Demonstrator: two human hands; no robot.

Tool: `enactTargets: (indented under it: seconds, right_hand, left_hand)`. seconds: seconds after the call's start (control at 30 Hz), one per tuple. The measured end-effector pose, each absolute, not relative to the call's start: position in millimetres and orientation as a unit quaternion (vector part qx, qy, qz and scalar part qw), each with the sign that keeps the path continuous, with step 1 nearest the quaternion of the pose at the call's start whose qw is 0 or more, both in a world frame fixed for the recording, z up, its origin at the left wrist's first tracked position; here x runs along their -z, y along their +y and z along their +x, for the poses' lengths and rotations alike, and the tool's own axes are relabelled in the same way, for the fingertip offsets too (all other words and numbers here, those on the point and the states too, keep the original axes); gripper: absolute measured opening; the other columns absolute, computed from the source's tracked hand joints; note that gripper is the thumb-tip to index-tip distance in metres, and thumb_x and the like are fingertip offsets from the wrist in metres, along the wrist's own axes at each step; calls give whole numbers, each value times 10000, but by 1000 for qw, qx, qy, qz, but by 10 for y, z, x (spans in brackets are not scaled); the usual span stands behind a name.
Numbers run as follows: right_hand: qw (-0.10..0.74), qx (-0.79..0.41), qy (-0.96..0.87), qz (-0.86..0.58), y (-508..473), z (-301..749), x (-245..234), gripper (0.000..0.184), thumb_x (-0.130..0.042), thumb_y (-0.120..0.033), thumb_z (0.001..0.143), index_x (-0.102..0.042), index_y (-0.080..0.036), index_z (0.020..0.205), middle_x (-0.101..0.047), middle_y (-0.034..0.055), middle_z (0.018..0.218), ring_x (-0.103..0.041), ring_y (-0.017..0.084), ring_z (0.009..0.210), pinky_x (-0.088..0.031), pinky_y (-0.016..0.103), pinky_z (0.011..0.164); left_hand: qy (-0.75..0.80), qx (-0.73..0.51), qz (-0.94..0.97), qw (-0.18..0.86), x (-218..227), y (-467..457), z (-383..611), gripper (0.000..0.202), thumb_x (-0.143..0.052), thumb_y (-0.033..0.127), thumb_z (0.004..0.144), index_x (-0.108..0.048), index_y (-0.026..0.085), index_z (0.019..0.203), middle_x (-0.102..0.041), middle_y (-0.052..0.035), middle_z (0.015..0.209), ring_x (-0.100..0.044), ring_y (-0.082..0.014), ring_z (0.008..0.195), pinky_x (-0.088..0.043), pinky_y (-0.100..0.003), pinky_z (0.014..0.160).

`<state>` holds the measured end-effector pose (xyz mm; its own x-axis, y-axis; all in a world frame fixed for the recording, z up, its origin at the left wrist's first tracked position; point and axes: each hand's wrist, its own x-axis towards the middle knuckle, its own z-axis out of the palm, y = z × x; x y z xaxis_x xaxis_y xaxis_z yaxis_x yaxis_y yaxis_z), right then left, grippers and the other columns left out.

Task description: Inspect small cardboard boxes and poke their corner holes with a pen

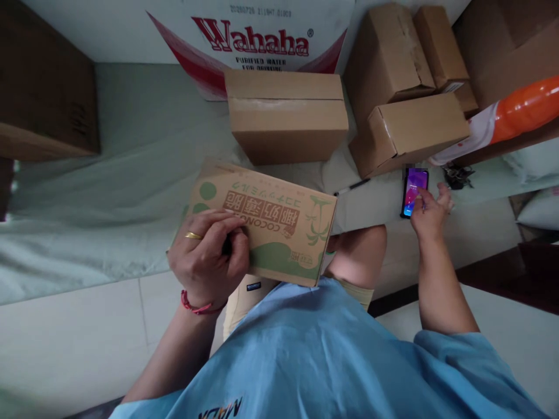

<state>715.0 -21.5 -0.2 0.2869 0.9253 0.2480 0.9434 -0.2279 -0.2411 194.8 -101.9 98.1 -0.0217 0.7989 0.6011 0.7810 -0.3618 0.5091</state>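
Observation:
A cardboard box printed in green and red (279, 224) rests on my lap, tilted toward me. My left hand (208, 256), with a gold ring and a red wrist cord, lies on the box's near left corner, fingers curled around something dark that I cannot make out. My right hand (430, 212) reaches out to the right and touches a lit phone (414, 191) lying on the pale green bed surface (131, 174). A black pen (353, 187) lies on the bed between the box and the phone.
Plain brown cartons (286, 113) (410, 131) (386, 55) stand on the bed ahead and to the right. A red and white Wahaha water carton (253, 41) stands behind them. A dark box (43, 87) sits at the left, an orange and white object (510, 113) at the right, keys (458, 173) by the phone.

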Motion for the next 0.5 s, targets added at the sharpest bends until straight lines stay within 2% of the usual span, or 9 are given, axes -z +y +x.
enactTargets:
  seconds: [0.2, 0.33, 0.4, 0.47, 0.5]
  right_hand:
    - [228, 15, -581, -781, -219, 7097, -29, 323, -598, -204, 927, -837, -173, 1143, -543, 233, 1608, -506, 383, 1482, -341, 631, 1261]
    - [358, 30, -553, -751, -310, 6833, -221, 286, -609, -280, 938, -849, -176, 1055, -724, 211, 1317, -661, 322, 1295, -461, 541, 1196]
    - [418, -42, -535, -733, -419, 6550, -349, 269, -626, -348, 962, -842, -201, 1026, -778, 138, 1083, -725, 263, 1066, -553, 492, 1062]
    - [454, -198, -499, -711, -565, 6196, -463, 266, -674, -429, 971, -830, -221, 1029, -779, 62, 916, -714, 200, 824, -603, 416, 875]
    - [455, -287, -479, -693, -643, 6010, -508, 278, -716, -473, 962, -828, -229, 1032, -781, 44, 884, -705, 182, 770, -606, 378, 806]
  left_hand:
    - [561, -449, 695, 13, -971, -1024, 1962, 233, -689, 66, 861, -779, 240, 986, -800, -52, 978, -791, -258, 976, -640, -418, 906]
    - [569, -496, 655, 26, -1037, -1067, 1921, 245, -710, 70, 883, -785, 265, 1011, -781, -53, 1037, -743, -303, 1174, -586, -534, 1090]
    - [597, -518, 612, 20, -1047, -1088, 1858, 204, -698, 103, 938, -786, 266, 1025, -766, -61, 1119, -701, -309, 1274, -529, -581, 1189]
    - [641, -518, 566, 23, -1022, -1101, 1777, 182, -677, 144, 980, -788, 250, 1079, -747, -79, 1253, -671, -300, 1342, -505, -573, 1228]
    - [667, -510, 542, 37, -1000, -1105, 1735, 190, -679, 172, 986, -787, 238, 1127, -731, -92, 1331, -659, -300, 1369, -518, -555, 1214]
